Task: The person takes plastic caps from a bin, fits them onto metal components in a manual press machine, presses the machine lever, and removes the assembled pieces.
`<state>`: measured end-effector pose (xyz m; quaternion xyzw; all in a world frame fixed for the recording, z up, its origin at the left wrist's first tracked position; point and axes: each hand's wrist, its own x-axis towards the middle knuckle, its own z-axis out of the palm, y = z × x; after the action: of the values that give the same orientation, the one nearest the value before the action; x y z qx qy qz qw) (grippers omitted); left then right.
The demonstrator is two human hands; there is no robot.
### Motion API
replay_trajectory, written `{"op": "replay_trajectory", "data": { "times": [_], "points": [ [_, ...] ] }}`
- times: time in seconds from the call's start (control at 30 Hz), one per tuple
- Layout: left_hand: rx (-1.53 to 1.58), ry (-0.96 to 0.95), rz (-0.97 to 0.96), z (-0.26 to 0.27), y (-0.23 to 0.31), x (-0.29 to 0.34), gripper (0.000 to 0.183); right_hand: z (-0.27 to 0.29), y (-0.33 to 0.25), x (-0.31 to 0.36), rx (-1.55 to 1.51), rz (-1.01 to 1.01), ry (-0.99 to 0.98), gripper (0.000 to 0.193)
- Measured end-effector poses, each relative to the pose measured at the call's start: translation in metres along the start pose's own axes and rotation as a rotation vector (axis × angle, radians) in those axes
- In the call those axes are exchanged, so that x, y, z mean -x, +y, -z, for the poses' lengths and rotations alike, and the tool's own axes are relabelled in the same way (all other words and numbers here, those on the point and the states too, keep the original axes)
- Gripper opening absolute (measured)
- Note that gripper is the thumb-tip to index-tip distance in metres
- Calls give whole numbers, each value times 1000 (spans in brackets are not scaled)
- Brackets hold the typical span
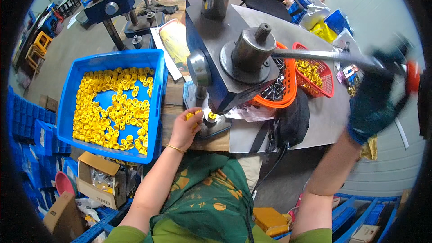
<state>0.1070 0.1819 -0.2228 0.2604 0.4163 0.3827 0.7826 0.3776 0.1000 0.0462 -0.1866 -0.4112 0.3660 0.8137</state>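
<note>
My left hand (185, 130), bare with a bangle at the wrist, is closed on a small yellow plastic cap (191, 115) beside the foot of a bench-top lever press (225, 78). Another yellow cap (212, 114) sits under the press ram, close to my fingertips. My right hand (375, 101), in a dark green glove, is smeared by motion at the outer end of the press's metal lever (324, 56). It appears closed around that end, next to a red-orange knob (412, 76).
Left of the press, a blue tray (155, 103) carries many yellow caps. An orange basket (292, 83) of dark metal parts and a red basket (328, 78) of yellow pieces stand to its right. A second press (110, 9) rises behind. A black pouch (294, 123) lies near the table edge.
</note>
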Motion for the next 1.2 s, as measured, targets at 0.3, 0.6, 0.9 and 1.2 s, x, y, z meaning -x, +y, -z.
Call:
{"op": "replay_trajectory", "data": {
  "times": [0.3,0.6,0.9,1.2],
  "points": [
    [-359,46,-94,-3,0,-9,19,92,247,144,1215,-272,-584,32],
    [-992,-57,-706,-17,-10,-27,26,178,131,8,1246,-167,262,26],
    [-1072,-68,-594,-28,-7,-15,27,209,149,-44,1618,-229,-2,27],
    [-868,53,-498,-14,-3,-1,25,200,220,-63,1680,-350,169,25]
  ]
}}
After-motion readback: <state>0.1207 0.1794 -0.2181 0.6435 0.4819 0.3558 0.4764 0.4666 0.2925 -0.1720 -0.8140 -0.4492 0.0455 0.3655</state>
